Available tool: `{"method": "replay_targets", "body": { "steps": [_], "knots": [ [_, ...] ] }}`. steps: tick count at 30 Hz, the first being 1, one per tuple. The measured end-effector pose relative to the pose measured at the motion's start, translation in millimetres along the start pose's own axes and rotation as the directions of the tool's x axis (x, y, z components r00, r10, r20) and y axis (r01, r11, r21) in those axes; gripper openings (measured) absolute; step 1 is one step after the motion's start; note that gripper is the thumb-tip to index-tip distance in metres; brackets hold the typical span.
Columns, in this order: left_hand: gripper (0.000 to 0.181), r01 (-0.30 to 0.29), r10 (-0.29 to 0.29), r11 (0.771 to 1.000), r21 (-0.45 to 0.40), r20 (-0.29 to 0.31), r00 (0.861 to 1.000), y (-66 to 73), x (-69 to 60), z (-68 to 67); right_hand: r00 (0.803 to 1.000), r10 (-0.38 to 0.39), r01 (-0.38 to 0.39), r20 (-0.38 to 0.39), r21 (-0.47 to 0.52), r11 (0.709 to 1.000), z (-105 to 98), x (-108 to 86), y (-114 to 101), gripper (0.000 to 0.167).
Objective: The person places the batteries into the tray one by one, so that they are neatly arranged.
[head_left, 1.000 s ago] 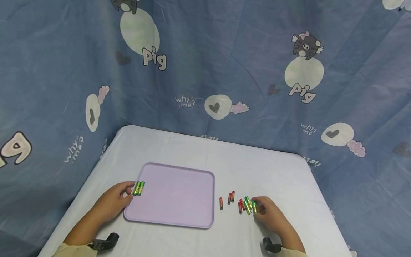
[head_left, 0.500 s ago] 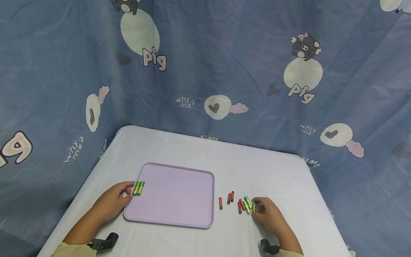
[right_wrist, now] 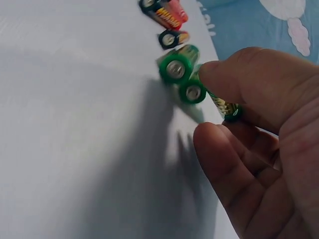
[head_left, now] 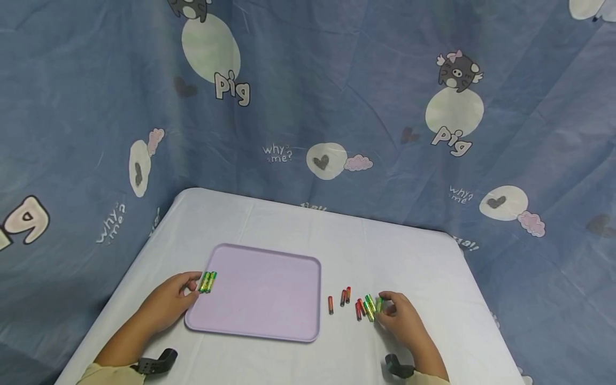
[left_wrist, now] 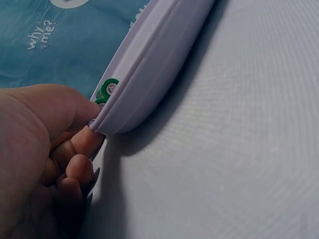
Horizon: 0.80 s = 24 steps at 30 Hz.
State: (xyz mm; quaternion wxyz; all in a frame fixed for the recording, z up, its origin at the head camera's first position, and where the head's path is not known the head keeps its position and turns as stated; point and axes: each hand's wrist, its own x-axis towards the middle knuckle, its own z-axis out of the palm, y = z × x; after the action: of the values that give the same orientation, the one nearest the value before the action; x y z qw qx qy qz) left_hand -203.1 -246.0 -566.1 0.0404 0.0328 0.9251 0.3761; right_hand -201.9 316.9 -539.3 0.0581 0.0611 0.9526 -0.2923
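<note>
Seemingly picking up a green battery (head_left: 379, 304) (pinched by right hand (head_left: 400, 316)) right of the tray (head_left: 269, 294), gripped by left hand (head_left: 168, 302), probably needing carrying over.

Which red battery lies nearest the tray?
The lone red battery just right of the purple tray; the other four red batteries lie farther right, two paired together, two beside green batteries.

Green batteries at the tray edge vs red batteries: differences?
Colour: the green batteries at the edge of the tray show green and gold; the red batteries, red and black.
Arrangement: those green batteries are side by side; the red batteries are scattered on the table.
Both: cylinders.
</note>
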Motion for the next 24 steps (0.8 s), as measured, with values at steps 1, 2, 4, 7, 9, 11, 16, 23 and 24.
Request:
{"method": "replay_targets", "body": {
  "steps": [1,2,4,7,9,11,16,23,24],
  "knots": [
    [0.050,-0.002,0.002,1.000,0.001,-0.001,1.000,-0.1,-0.1,-0.2,1.000,-0.004,0.004,-0.003,0.007,1.000,0,0.7,-2,0.054],
    [0.050,-0.004,0.004,1.000,0.001,-0.003,1.000,-0.1,-0.2,-0.3,1.000,-0.009,0.009,-0.008,0.013,1.000,1,1.4,-4,0.053],
    [0.050,-0.008,0.008,1.000,-0.001,-0.006,1.000,-0.3,-0.3,-0.4,1.000,-0.025,0.026,-0.016,0.028,0.999,2,3.1,-8,0.052],
    [0.050,-0.012,0.012,1.000,-0.004,-0.008,1.000,-0.7,-0.2,-0.3,0.999,-0.039,0.040,-0.022,0.049,0.998,4,5.3,-14,0.052],
    [0.050,-0.014,0.014,1.000,-0.008,-0.011,1.000,-0.9,-0.2,0.0,0.998,-0.052,0.053,-0.025,0.052,0.997,7,7.2,-18,0.052],
    [0.050,-0.014,0.014,1.000,-0.015,-0.010,1.000,-1.0,-0.1,0.8,0.998,-0.061,0.062,-0.028,0.053,0.997,10,9.2,-21,0.053],
    [0.050,-0.008,0.008,1.000,-0.017,-0.009,1.000,0.6,-0.5,0.7,0.995,-0.091,0.093,-0.041,0.054,0.994,15,13.5,-31,0.052],
    [0.051,-0.002,0.002,1.000,0.002,-0.011,1.000,-0.1,-0.4,0.6,0.989,-0.139,0.143,-0.050,0.085,0.986,22,19.4,-47,0.053],
    [0.051,-0.003,0.003,1.000,0.004,-0.011,1.000,0.0,-0.4,0.4,0.988,-0.148,0.152,-0.049,0.088,0.984,24,20.3,-49,0.053]
  ]
}}
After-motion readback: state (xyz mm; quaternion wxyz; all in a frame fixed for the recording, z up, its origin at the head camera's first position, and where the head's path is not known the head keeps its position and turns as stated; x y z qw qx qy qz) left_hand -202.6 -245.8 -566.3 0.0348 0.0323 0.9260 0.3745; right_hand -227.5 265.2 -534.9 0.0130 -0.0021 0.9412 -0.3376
